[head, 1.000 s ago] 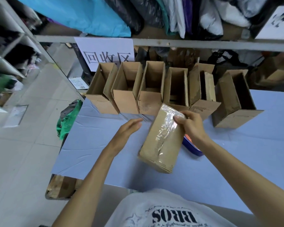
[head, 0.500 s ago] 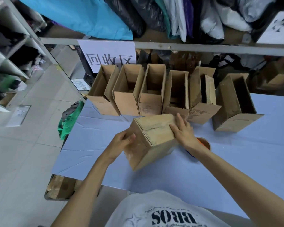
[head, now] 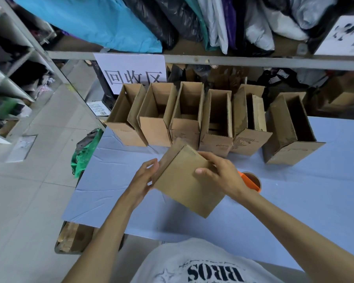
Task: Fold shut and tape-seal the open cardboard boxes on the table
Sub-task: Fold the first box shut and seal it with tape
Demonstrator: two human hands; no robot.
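Observation:
I hold a closed cardboard box (head: 184, 184) tilted above the blue table (head: 294, 211). My left hand (head: 145, 178) grips its left side, fingers curled on the edge. My right hand (head: 219, 172) grips its upper right part, thumb on the broad face. A row of several open cardboard boxes (head: 192, 117) stands upright along the table's far edge, flaps raised. An orange tape dispenser (head: 251, 180) with a brown roll lies just right of my right hand, partly hidden by my wrist.
A metal shelf rail (head: 233, 62) with a white paper sign (head: 131, 72) runs behind the boxes. Plastic bags fill the shelf above. A green bag (head: 86, 154) lies on the floor at the table's left edge. Flat cardboard (head: 74, 237) sits under the near left corner.
The box has been turned over in my hands: its taped face no longer shows and a plain broad face points up. My left hand came from open air onto its side.

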